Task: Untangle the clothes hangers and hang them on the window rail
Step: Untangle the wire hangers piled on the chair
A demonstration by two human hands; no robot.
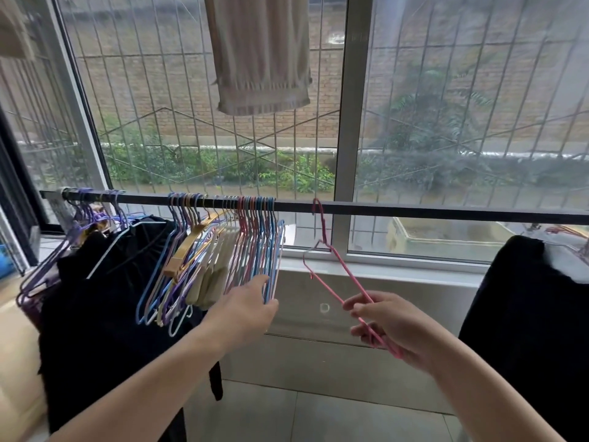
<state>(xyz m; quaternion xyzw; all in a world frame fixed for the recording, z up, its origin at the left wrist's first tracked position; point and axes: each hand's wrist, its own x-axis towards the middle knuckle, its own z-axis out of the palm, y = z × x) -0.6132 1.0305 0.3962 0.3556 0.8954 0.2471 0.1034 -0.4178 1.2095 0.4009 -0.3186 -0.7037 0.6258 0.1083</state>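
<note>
The dark rail (414, 209) runs out of the frame at the right edge. A black garment (526, 330) at lower right is cut off there too. The beige cloth (261, 59) at top centre is cropped by the upper edge. The left hand (248, 304) hides the lower bars of the blue hangers (271, 250).

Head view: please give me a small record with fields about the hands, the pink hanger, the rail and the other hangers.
left hand: left hand touches the lower ends of the bunched pink and blue wire hangers, fingers fairly straight
right hand: right hand pinches the lower bar of the single pink wire hanger
pink hanger state: hook over the dark horizontal window rail, body tilted towards the person
rail load: bunched hangers left of centre; dark garments further left
</note>
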